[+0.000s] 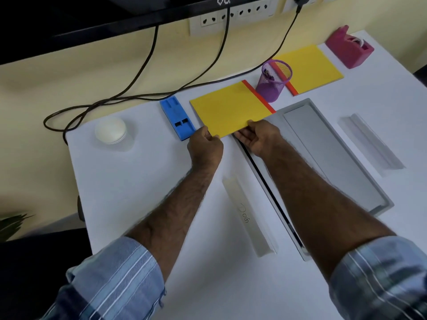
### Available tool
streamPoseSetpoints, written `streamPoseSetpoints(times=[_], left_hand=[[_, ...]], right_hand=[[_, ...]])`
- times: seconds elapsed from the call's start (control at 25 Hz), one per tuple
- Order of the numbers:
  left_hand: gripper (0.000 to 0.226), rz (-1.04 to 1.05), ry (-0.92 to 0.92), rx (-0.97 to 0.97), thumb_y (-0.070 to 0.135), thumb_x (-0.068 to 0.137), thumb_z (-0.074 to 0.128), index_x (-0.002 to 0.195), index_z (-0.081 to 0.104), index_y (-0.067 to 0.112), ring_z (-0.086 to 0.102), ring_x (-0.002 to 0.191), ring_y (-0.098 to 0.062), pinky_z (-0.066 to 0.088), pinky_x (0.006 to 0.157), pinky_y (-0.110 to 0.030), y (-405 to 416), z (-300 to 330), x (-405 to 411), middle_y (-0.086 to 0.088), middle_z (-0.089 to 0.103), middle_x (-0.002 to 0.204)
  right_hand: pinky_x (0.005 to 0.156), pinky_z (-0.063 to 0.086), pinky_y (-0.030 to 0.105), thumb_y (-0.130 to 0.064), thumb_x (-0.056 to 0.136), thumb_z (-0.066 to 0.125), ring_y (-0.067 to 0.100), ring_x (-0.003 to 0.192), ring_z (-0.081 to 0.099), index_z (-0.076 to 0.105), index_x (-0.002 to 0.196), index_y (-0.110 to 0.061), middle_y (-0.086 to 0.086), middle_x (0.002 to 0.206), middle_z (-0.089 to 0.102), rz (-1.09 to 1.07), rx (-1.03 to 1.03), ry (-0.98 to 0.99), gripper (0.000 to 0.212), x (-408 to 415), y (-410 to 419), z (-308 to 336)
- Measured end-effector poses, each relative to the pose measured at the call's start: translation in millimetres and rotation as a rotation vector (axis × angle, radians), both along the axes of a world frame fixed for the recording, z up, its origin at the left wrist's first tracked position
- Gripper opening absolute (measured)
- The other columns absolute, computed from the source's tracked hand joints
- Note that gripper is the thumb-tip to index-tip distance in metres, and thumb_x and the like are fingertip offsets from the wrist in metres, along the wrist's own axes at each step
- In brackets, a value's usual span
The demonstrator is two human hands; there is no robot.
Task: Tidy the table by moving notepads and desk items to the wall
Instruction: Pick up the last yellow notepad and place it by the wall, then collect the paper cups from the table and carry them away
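- Here, the white table (129,181) fills most of the view, its near edge and right side cut off by the frame.
- A dark monitor (92,15) hangs above the far edge, only its lower part in view, and black cables (147,58) drop from it and loop over the table's far left corner.
- A closed grey laptop (328,153) lies right of centre, its near end hidden under the right forearm.
- Both forearms reach in from the bottom, the striped blue sleeves (120,278) rolled back and partly out of frame.
- The near yellow notepad (231,107), with a red strip along its right edge, lies close to the wall, its right corner seemingly overlapping the laptop.
- A second yellow notepad (309,68) lies farther right by the wall, its left end partly hidden behind the purple mesh pen cup (273,82).
- Two pale, long strips lie flat: one near centre (249,215) with faint handwriting too small to read, one at right (372,142) hard to make out.
- The pink tape dispenser (350,48) sits at the far right by the wall.
- The blue slotted stand (176,117) lies just left of the near notepad.
- The left hand (204,146) pinches the notepad's near left corner.
- The right hand (256,137) grips the near edge, thumb on top, fingers apparently underneath.
- A round white object (111,130) sits far left; its kind is unclear.
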State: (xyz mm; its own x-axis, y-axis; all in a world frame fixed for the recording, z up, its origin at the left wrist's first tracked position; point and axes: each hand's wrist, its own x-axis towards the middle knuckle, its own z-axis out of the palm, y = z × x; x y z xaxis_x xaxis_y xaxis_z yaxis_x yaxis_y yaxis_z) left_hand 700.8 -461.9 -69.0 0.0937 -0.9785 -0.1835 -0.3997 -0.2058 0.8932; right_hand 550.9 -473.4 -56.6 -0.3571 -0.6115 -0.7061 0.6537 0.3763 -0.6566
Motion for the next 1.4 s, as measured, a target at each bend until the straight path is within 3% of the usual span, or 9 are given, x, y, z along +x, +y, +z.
streamPoseSetpoints(times=[0.12,0.28,0.44,0.56,0.76,0.92,1.08,1.2,1.4], left_hand=[[0.025,-0.008,0.013,0.001,0.014,0.094,0.068,0.115,0.073,0.003,0.071,0.096,-0.021,0.058,0.089,-0.034,-9,-8,0,-0.007,0.077,0.105],[0.053,-0.010,0.021,0.040,0.022,0.097,0.068,0.144,0.055,0.002,0.065,0.121,-0.025,0.050,0.094,-0.027,-16,-8,1,-0.013,0.068,0.133],[0.051,-0.028,0.007,-0.031,0.020,0.098,0.067,0.144,0.054,0.002,0.062,0.128,-0.026,0.044,0.094,-0.022,-2,4,11,-0.015,0.064,0.139],[0.036,0.083,0.039,-0.262,0.012,0.097,0.067,0.131,0.066,0.000,0.069,0.116,-0.024,0.055,0.094,-0.025,23,14,34,-0.016,0.072,0.125],[0.028,0.360,-0.104,-0.679,0.007,0.094,0.069,0.120,0.067,-0.002,0.068,0.103,-0.028,0.057,0.088,-0.045,40,2,103,-0.015,0.071,0.112],[0.041,0.584,-0.182,-0.618,0.015,0.086,0.076,0.120,0.061,-0.002,0.059,0.109,-0.032,0.053,0.093,-0.051,33,-15,159,-0.019,0.059,0.116],[0.068,0.539,-0.206,-0.511,0.036,0.086,0.078,0.134,0.050,-0.005,0.056,0.121,-0.031,0.054,0.101,-0.042,14,-36,193,-0.023,0.054,0.129],[0.093,0.356,-0.050,-0.257,0.035,0.083,0.081,0.154,0.031,0.003,0.047,0.140,-0.027,0.048,0.112,-0.047,2,-46,203,-0.018,0.045,0.150],[0.059,0.383,0.633,-0.139,0.040,0.110,0.038,0.147,0.047,-0.004,0.053,0.136,-0.036,0.037,0.120,-0.052,-18,-8,208,-0.023,0.059,0.137]], right_hand=[[0.061,0.066,0.035,0.004,0.104,0.051,0.026,0.087,0.071,0.060,0.123,-0.003,0.015,0.102,0.072,-0.010,-0.020,0.007,0.022,1,-11,-6],[0.067,0.064,0.030,0.012,0.099,0.056,0.024,0.082,0.068,0.061,0.117,0.001,0.014,0.095,0.067,0.039,-0.006,0.089,0.022,2,-16,2],[0.091,0.060,0.036,0.014,0.095,0.058,0.022,0.076,0.062,0.063,0.114,0.006,0.015,0.095,0.061,0.023,-0.016,0.153,0.021,7,-3,17],[0.077,0.059,0.028,0.011,0.092,0.063,0.021,0.075,0.063,0.066,0.112,0.009,0.013,0.084,0.063,0.086,-0.066,0.284,0.020,24,16,30],[0.089,0.063,0.036,-0.015,0.085,0.083,0.021,0.103,0.074,0.067,0.132,-0.011,0.011,0.114,0.076,0.391,-0.201,0.608,0.050,89,29,42],[0.101,0.057,0.033,-0.028,0.081,0.089,0.013,0.113,0.068,0.064,0.138,-0.017,0.002,0.127,0.072,0.658,-0.277,0.864,0.064,163,22,49],[0.112,0.045,0.032,-0.037,0.078,0.090,0.017,0.137,0.051,0.047,0.153,-0.021,0.001,0.150,0.054,0.875,-0.377,1.006,0.087,235,4,35],[0.113,0.031,0.026,-0.034,0.078,0.090,0.021,0.149,0.037,0.030,0.162,-0.017,0.006,0.161,0.040,0.939,-0.392,1.035,0.104,259,-15,27],[0.113,0.042,0.037,-0.036,0.087,0.080,0.029,0.141,0.048,0.027,0.163,-0.017,0.012,0.153,0.044,0.976,-0.371,1.068,0.095,282,-30,16]])
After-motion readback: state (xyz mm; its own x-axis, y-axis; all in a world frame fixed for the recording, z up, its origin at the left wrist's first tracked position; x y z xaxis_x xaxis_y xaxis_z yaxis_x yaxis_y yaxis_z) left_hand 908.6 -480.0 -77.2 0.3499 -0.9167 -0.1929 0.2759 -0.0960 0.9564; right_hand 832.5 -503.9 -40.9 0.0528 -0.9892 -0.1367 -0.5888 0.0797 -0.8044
